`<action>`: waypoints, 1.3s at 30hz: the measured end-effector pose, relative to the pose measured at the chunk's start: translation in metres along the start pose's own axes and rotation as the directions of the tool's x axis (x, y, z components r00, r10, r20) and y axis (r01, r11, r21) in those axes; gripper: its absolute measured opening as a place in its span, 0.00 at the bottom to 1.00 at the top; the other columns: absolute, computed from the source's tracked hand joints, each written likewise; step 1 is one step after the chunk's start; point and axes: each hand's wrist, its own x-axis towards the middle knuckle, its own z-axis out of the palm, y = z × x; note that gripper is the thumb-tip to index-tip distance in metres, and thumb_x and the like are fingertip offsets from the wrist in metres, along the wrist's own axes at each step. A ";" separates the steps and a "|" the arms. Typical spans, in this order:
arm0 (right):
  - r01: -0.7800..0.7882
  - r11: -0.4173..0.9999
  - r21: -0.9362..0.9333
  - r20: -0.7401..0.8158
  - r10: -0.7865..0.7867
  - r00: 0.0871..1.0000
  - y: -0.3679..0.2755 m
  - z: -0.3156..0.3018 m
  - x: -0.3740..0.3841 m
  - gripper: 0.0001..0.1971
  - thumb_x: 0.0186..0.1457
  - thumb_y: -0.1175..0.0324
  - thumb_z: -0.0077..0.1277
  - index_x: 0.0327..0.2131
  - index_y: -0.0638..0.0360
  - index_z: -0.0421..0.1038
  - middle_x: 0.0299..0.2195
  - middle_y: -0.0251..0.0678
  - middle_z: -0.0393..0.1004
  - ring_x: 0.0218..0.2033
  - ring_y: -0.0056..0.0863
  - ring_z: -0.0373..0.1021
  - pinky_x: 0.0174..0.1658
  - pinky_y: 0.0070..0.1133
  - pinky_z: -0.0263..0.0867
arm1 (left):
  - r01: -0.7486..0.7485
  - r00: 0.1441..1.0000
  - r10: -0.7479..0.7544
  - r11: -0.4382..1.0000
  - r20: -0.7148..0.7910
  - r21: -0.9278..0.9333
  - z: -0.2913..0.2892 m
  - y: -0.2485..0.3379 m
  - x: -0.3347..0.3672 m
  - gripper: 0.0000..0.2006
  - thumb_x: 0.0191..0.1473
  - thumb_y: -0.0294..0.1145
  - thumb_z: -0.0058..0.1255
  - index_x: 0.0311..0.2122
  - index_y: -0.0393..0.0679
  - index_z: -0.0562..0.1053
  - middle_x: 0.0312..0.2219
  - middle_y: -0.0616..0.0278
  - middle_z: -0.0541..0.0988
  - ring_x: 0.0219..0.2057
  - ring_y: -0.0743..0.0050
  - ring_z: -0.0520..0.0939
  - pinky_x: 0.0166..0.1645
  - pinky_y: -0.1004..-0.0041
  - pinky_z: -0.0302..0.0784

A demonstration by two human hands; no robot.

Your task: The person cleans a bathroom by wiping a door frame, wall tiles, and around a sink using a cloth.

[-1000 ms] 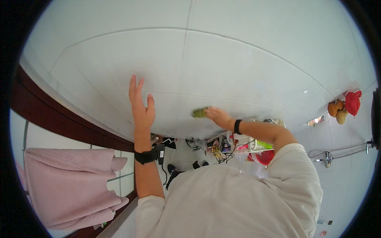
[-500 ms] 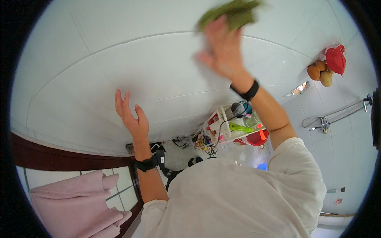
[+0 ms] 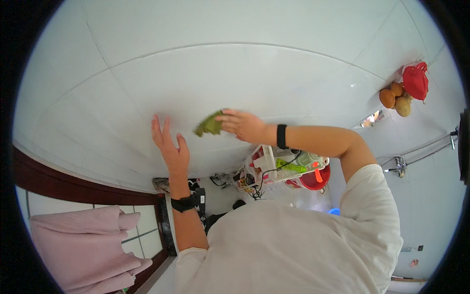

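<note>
A green cloth [image 3: 209, 124] lies against the white tiled wall [image 3: 274, 73], pressed there under the fingers of my right hand [image 3: 247, 126]. The forearm reaches in from the right, with a black band round the wrist. To the left of the cloth, my left hand [image 3: 171, 149] is raised close to the wall with its fingers spread and nothing in it. Whether its fingertips touch the tiles I cannot tell. A black band with a small box sits on that wrist.
Below my right forearm stands a white shelf rack [image 3: 267, 161] with bottles and a green tube, beside a red bucket [image 3: 316, 179]. A pink towel [image 3: 81, 245] hangs at the lower left. A shower mixer [image 3: 400, 167] and a red bag [image 3: 415, 82] are on the right wall.
My right hand has swept the green cloth from high on the wall down and to the left, nearer my left hand. The left hand has shifted slightly right and down, still open.
</note>
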 end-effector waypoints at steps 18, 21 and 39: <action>-0.356 0.912 0.203 -0.593 0.404 0.696 0.103 -0.072 -0.019 0.23 0.54 0.48 0.54 0.49 0.48 0.73 0.52 0.27 0.72 0.63 0.32 0.57 0.72 0.39 0.40 | -0.715 0.189 0.931 0.349 0.313 -0.606 0.160 0.190 -0.194 0.22 0.56 0.35 0.46 0.57 0.47 0.71 0.60 0.57 0.67 0.63 0.63 0.64 0.64 0.50 0.61; -0.324 0.920 0.220 -0.619 0.388 0.683 0.109 -0.075 -0.032 0.21 0.53 0.50 0.56 0.48 0.47 0.75 0.49 0.25 0.74 0.63 0.32 0.58 0.72 0.38 0.39 | -0.713 0.212 0.842 0.480 0.495 -0.510 0.209 0.203 -0.216 0.25 0.58 0.35 0.44 0.61 0.48 0.66 0.60 0.56 0.66 0.63 0.59 0.63 0.64 0.47 0.58; -0.366 0.902 0.228 -0.629 0.423 0.652 0.098 -0.039 -0.072 0.17 0.51 0.54 0.58 0.40 0.52 0.74 0.43 0.30 0.74 0.60 0.35 0.61 0.72 0.41 0.42 | -0.162 0.591 0.247 0.969 0.768 -0.187 0.224 0.203 -0.154 0.32 0.51 0.43 0.63 0.55 0.37 0.66 0.55 0.43 0.61 0.58 0.41 0.63 0.59 0.52 0.65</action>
